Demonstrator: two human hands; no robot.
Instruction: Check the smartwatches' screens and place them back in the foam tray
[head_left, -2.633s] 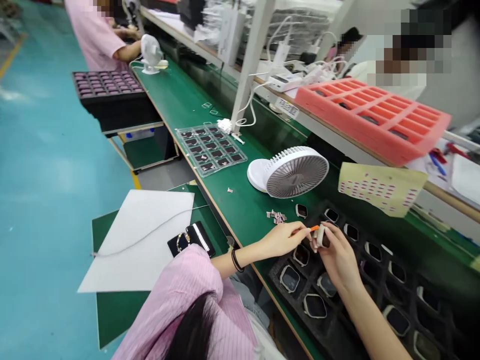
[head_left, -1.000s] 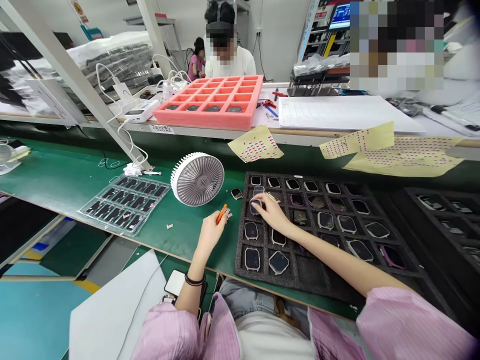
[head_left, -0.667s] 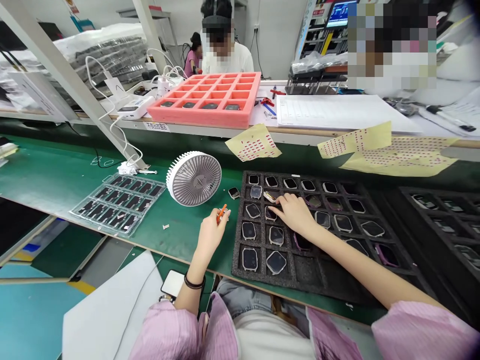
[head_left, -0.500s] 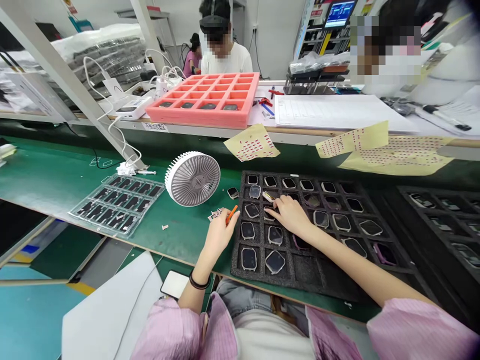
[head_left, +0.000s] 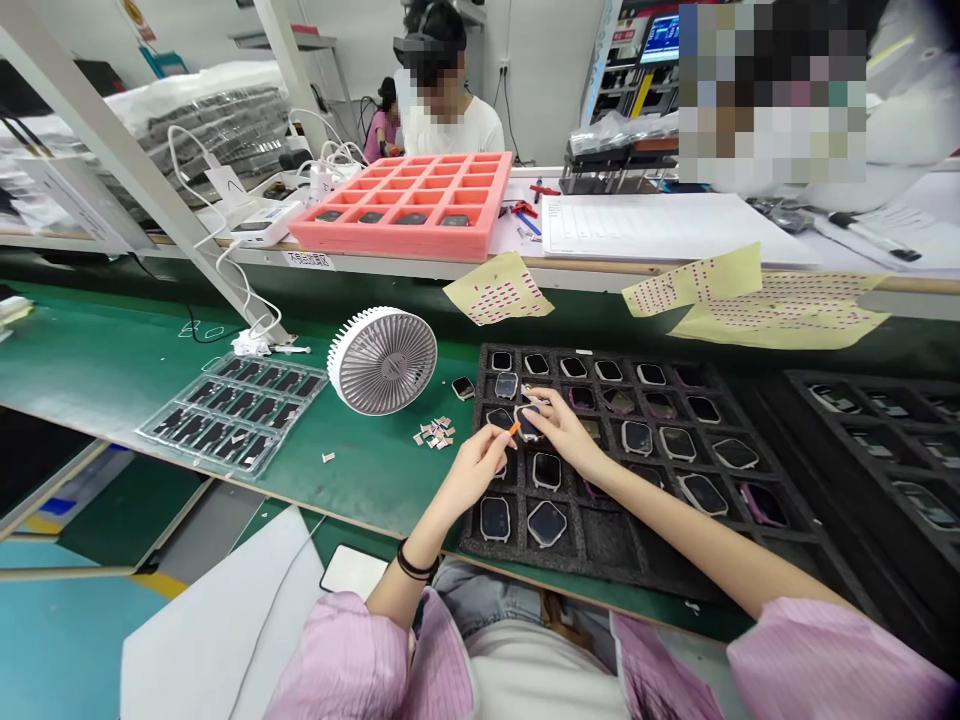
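My left hand [head_left: 472, 470] pinches a small orange tool [head_left: 514, 429], its tip over the left part of the black foam tray [head_left: 615, 540]. My right hand [head_left: 562, 430] reaches into the same tray with its thumb and fingers around a watch case [head_left: 529, 420], close to the orange tool. Watch cases with dark screens lie in many of the tray's compartments. One watch piece [head_left: 463, 388] rests on the green table, left of the tray. A heap of small pale parts [head_left: 436, 433] lies near my left hand.
A white fan [head_left: 384, 362] stands left of the hands. Further left is a clear plastic tray [head_left: 236, 415] with dark parts. A pink foam tray [head_left: 405, 240] and papers [head_left: 660, 225] lie on the shelf ahead. Another black tray [head_left: 825, 440] is at the right. Two people [head_left: 450, 125] [head_left: 384, 130] appear behind.
My left hand has moved right with the orange tool, from beside the heap of small parts to the tray. My right hand has shifted slightly left, and its fingers are now around a watch case.
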